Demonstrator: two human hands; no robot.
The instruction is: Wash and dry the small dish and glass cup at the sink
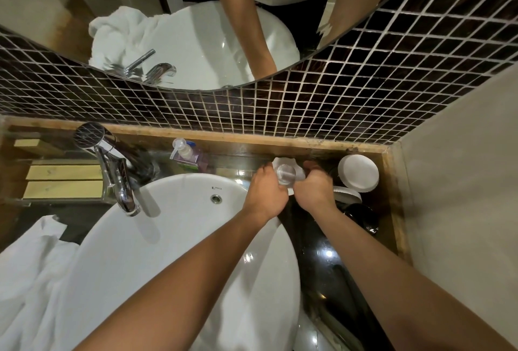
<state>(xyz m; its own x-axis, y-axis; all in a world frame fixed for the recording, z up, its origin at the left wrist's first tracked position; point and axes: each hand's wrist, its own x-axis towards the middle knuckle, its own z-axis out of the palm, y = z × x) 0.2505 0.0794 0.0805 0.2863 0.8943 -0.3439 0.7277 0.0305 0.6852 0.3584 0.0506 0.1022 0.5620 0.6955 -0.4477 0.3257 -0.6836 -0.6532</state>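
A clear glass cup [286, 173] is held above the dark counter just right of the white sink [179, 244]. My left hand [266, 191] grips its left side. My right hand [315, 186] presses a small white cloth [280, 160] against the cup from the right; most of the cloth is hidden behind the glass and fingers. A small white dish [358, 172] stands at the back right corner of the counter, with a second white dish [347, 195] partly tucked under my right wrist.
A chrome tap [117, 174] reaches over the sink from the left. A soap pump bottle [186, 154] stands behind the basin. A white towel [33, 272] lies at the left. A dark bowl [361, 217] sits on the wet black counter [325, 261].
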